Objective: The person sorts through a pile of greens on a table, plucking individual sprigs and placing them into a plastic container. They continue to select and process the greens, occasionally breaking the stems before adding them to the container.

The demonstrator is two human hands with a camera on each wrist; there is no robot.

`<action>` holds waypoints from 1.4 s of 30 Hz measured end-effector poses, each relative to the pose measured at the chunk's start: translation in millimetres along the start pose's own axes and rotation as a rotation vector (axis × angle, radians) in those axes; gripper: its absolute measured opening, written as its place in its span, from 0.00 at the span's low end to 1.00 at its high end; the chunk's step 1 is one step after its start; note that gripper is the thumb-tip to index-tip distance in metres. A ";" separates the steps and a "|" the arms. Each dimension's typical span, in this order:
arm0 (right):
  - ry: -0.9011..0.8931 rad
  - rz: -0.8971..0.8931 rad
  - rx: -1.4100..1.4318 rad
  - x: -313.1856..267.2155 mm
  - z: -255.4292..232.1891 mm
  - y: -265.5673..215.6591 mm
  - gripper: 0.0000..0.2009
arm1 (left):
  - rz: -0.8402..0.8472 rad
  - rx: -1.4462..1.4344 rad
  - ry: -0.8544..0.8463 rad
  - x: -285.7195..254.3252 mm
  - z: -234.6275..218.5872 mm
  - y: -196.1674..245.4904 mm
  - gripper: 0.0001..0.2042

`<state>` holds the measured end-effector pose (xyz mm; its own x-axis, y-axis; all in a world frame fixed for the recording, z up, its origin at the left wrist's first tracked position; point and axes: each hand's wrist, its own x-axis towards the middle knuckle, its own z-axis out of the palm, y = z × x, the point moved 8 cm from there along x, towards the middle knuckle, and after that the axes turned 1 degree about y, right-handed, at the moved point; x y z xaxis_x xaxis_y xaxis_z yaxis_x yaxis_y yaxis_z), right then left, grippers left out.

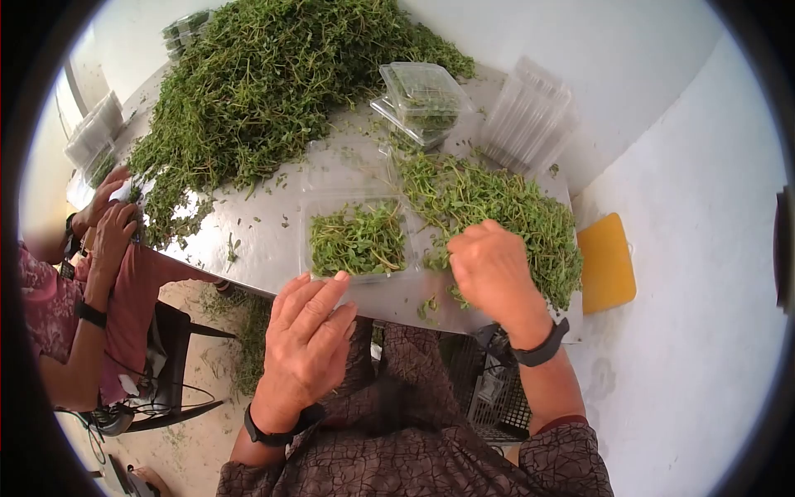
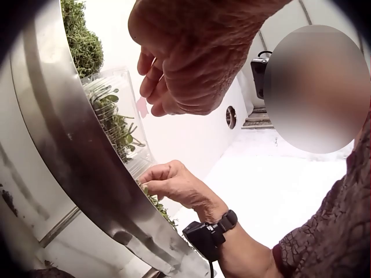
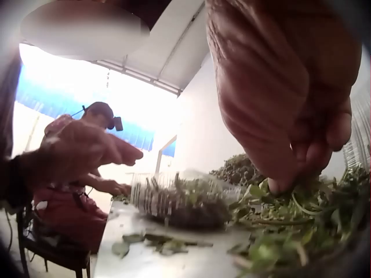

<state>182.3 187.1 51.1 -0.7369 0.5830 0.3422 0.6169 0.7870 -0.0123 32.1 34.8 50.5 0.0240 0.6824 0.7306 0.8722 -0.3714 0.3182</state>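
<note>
**Right hand [image 1: 494, 269] pinches greens [image 1: 538, 244]; left hand [image 1: 306, 340] free by the open box [image 1: 304, 232]**

The metal table [image 1: 273, 240] carries nearly everything. Across its far side spreads the big heap [image 1: 257, 91] of leafy stems, its lower left tail running down toward a seated person [image 1: 66, 331], whose two hands are at the table's left edge, next to that tail.

The small pile [image 1: 497, 195] lies along the table's right end. There the right hand curls down, knuckles up, its fingertips among the stems and closed on some of them; the leaves partly hide how much it has.

The open box, clear plastic, sits just left of the small pile, near the table's front edge. Its lid [image 1: 344, 170] is folded back behind it, and leafy stems fill the base. The left hand holds nothing: its fingers are loosely extended, overlapping the box's near rim in the head view, while the wrist views show it raised in the air, apart from the box.

Beyond the small pile, close to the wall, stands a tilted stack [image 1: 530, 116] of clear boxes. Left of that is a closed box [image 1: 424, 95] with greens inside. A yellow board [image 1: 609, 265] is beside the table's right end. Loose sprigs [image 1: 233, 248] lie on the metal left of the open box.
</note>
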 end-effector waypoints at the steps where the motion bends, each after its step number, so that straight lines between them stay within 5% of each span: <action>1: 0.029 -0.004 0.019 1.3 -5.9 3.4 0.01 | -0.006 0.006 0.006 -0.7 -1.2 -1.5 0.11; 4: 0.253 0.085 0.124 4.1 -37.6 24.1 0.01 | -0.022 0.008 0.006 -3.0 -3.1 -4.5 0.11; 7: 0.245 0.246 0.208 6.4 -48.0 37.2 0.03 | -0.027 -0.010 0.003 -5.7 -0.6 -6.1 0.11; 13: 0.035 0.272 0.083 -1.5 -14.3 44.5 0.08 | -0.007 -0.016 0.002 -8.2 -0.8 -5.9 0.13; 20: 0.047 0.191 -0.006 -3.2 -6.8 42.6 0.08 | 0.022 -0.033 0.005 -7.4 -0.3 -2.7 0.14; 25: 0.248 0.320 0.230 -6.3 -32.1 53.3 0.06 | 0.027 -0.065 0.012 -2.8 -5.0 -0.9 0.16; 28: 0.142 0.499 0.501 -13.8 -28.4 50.0 0.06 | 0.029 -0.136 0.023 7.2 -10.8 3.7 0.17; 35: 0.169 0.422 0.748 -16.8 -23.2 13.9 0.07 | 0.031 -0.378 0.023 17.3 -3.9 25.5 0.23; 42: 0.257 0.304 0.701 -27.6 -25.1 -14.3 0.05 | -0.078 -0.420 -0.065 5.9 6.1 29.3 0.24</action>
<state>200.8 154.7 65.5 -0.4258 0.7942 0.4336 0.4000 0.5951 -0.6971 60.9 31.7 60.4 0.0087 0.7517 0.6595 0.5981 -0.5324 0.5990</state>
